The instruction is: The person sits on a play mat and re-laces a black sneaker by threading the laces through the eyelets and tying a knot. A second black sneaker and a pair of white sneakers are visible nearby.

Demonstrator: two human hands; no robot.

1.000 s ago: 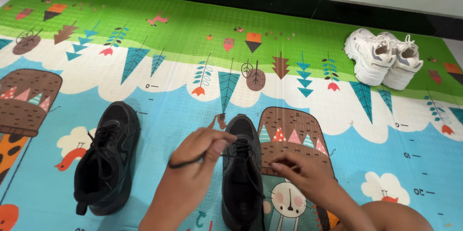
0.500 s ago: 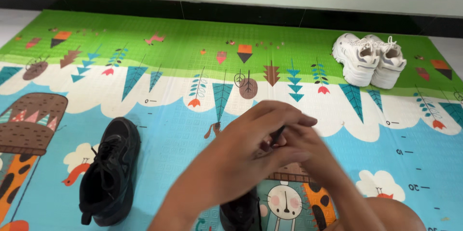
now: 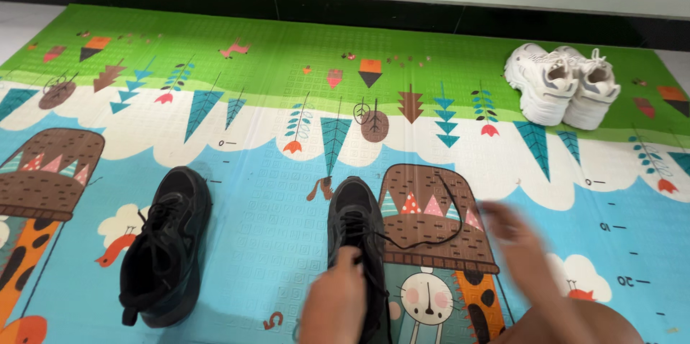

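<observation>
left hand [image 3: 336, 294] grips black shoe [image 3: 357, 243]; blurred right hand [image 3: 519, 243], grip unclear, beside loose lace [image 3: 438, 232]; second shoe [image 3: 165, 243] left.

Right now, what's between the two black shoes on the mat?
Head view: only bare play mat lies between the left black shoe and the right black shoe. The left hand rests on the right shoe; its lace trails the other way.

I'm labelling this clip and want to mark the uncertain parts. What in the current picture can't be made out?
Head view:
- Right hand: motion-blurred, so its grip on the black lace cannot be told.
- Left hand: covers the rear of the middle black shoe; the frame's bottom edge cuts off shoe and wrist.
- Left hand's fingertips: turned away, any pinch hidden.
- White sneakers: too far for lacing detail.
</observation>
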